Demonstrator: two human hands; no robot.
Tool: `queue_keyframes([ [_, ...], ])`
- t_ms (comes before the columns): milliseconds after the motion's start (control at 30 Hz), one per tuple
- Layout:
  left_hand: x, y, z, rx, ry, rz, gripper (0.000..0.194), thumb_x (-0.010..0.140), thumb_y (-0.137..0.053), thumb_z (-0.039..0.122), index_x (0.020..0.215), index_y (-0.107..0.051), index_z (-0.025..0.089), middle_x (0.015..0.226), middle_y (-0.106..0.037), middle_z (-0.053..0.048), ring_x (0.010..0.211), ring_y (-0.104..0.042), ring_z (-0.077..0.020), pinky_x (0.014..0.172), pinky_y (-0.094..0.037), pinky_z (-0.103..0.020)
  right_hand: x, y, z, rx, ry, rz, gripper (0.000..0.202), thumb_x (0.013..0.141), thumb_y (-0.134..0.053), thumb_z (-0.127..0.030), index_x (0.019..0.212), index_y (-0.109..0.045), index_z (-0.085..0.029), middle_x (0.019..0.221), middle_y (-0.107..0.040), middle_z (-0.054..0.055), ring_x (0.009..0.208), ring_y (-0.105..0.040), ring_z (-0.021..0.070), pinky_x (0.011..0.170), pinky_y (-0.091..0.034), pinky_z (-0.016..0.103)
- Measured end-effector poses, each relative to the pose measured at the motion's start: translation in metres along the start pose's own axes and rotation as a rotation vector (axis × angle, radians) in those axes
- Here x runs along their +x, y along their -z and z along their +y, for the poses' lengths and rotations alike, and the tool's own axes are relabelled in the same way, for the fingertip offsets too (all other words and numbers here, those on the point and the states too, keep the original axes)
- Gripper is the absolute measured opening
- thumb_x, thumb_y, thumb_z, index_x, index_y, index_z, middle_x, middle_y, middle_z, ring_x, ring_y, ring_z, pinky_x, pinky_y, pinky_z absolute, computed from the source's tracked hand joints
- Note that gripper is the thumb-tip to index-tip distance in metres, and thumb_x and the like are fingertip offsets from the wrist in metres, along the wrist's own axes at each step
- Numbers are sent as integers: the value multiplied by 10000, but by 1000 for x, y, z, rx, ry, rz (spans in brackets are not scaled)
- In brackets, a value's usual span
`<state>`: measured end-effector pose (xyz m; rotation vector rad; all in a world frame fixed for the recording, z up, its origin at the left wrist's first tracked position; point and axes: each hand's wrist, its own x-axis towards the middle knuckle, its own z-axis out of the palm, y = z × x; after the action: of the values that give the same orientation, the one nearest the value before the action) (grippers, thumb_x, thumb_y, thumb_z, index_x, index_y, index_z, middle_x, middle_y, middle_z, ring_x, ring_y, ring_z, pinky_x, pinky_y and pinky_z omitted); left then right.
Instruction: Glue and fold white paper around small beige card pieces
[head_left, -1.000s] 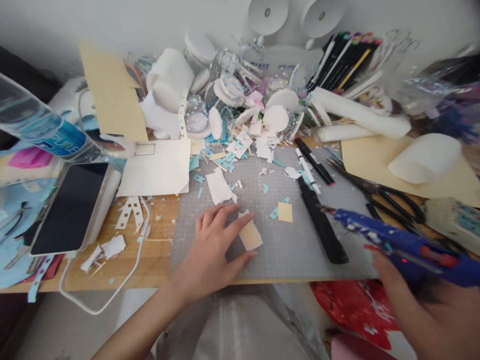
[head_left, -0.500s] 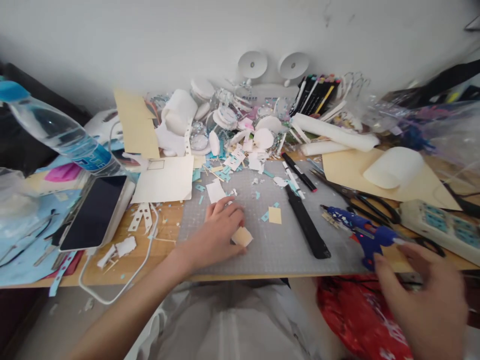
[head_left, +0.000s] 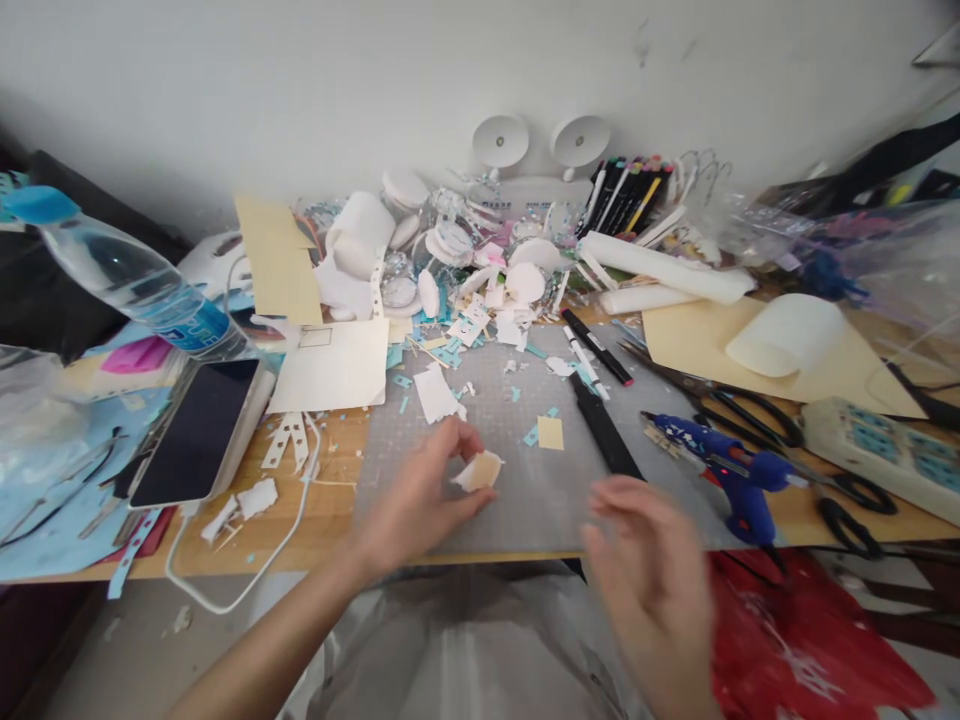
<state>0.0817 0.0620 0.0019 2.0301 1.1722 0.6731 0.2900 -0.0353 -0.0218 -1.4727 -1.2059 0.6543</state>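
Note:
My left hand (head_left: 424, 490) has its thumb and fingertips at opposite edges of a small white paper piece (head_left: 480, 470) with a tan face, held over the grey cutting mat (head_left: 517, 515). Smeared by motion, my right hand (head_left: 652, 580) is at the mat's front edge, fingers curved and apart, nothing visible in them. It is nearest to a black cutter-like tool (head_left: 604, 425). A small cream square (head_left: 550, 433) lies between the hands. Farther right rests a blue glue gun (head_left: 720, 460). Beyond my left hand is a torn white scrap (head_left: 436, 393).
Scissors (head_left: 720, 400) and a power strip (head_left: 877, 440) lie at right. On the left are a phone (head_left: 199, 430), a white cable (head_left: 300, 500) and a tilted water bottle (head_left: 142, 285). White discs and scraps (head_left: 450, 240) crowd the back. Markers (head_left: 626, 195) stand behind.
My right hand has moved left, away from the glue gun, which stays on the table. My left hand has shifted slightly, and the tan-faced paper piece is now framed by its thumb and fingers.

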Motion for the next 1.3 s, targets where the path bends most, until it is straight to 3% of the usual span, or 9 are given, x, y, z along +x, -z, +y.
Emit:
queue_keyframes([
  [133, -23, 0, 17, -295, -12, 109, 286, 846, -647, 169, 1031, -449, 262, 968, -569, 6, 888, -604, -136, 779, -519, -252, 15, -50, -26, 448, -302, -366, 249, 868, -634, -390, 1072, -574, -262, 946, -661, 48, 870, -659, 193, 768, -574, 338],
  [267, -45, 1, 28, -367, 34, 155, 356, 845, -711, 199, 1079, -463, 304, 973, -600, 13, 887, -636, -144, 729, -540, -240, 19, -48, -44, 489, -385, -515, 213, 847, -658, -441, 898, -592, -245, 797, -623, 9, 737, -626, 162, 659, -545, 272],
  [400, -59, 9, 30, -352, 52, 198, 597, 801, -789, 334, 1284, -440, 335, 1145, -633, -61, 1049, -652, -237, 856, -579, -363, 16, -36, -54, 397, -464, -499, 269, 812, -683, -498, 829, -606, -241, 750, -579, -6, 679, -564, 142, 607, -502, 242],
  [500, -63, 23, 28, -254, -20, 411, 714, 804, -769, 439, 1419, -423, 324, 1396, -539, -118, 1301, -523, -344, 1082, -454, -544, 15, -31, -52, 347, -460, -455, 255, 800, -700, -488, 810, -623, -245, 735, -584, -12, 675, -570, 137, 592, -488, 222],
  [600, -63, 39, 21, -213, -85, 701, 610, 843, -733, 388, 1404, -504, 314, 1447, -509, -82, 1370, -451, -349, 1176, -326, -595, 20, -28, -40, 266, -404, -384, 212, 811, -696, -459, 838, -646, -254, 729, -600, -16, 667, -594, 136, 585, -495, 211],
  [733, -61, 49, 8, -41, -16, 849, 309, 865, -692, 186, 1154, -695, 294, 1232, -658, -25, 1174, -600, -253, 1078, -452, -486, 34, -28, -16, 103, -348, -234, 226, 790, -712, -450, 863, -649, -246, 710, -604, -9, 653, -602, 156, 580, -504, 242],
  [967, -63, 36, 2, -279, 140, 749, 217, 923, -630, 180, 1020, -756, 328, 1132, -702, 8, 1113, -620, -191, 985, -481, -348, 42, -42, 11, -29, -188, -218, 205, 874, -635, -408, 955, -603, -223, 765, -617, 9, 676, -606, 160, 614, -524, 286],
  [1133, -64, 34, 15, -1164, 354, 300, 373, 942, -535, 436, 1183, -736, 234, 784, -673, -49, 772, -594, -161, 752, -503, -274, 41, -42, 9, -466, 285, -6, 330, 869, -661, -313, 1175, -594, -209, 1087, -620, 98, 955, -588, 239, 804, -516, 433],
  [1300, -64, 29, 29, -1586, 311, 4, 522, 977, -360, 412, 1330, -633, 141, 599, -480, -2, 616, -423, -132, 686, -385, -249, 33, -38, -30, -226, 512, -58, 321, 844, -668, -145, 1155, -609, -202, 1012, -603, 69, 921, -579, 197, 753, -519, 341],
])
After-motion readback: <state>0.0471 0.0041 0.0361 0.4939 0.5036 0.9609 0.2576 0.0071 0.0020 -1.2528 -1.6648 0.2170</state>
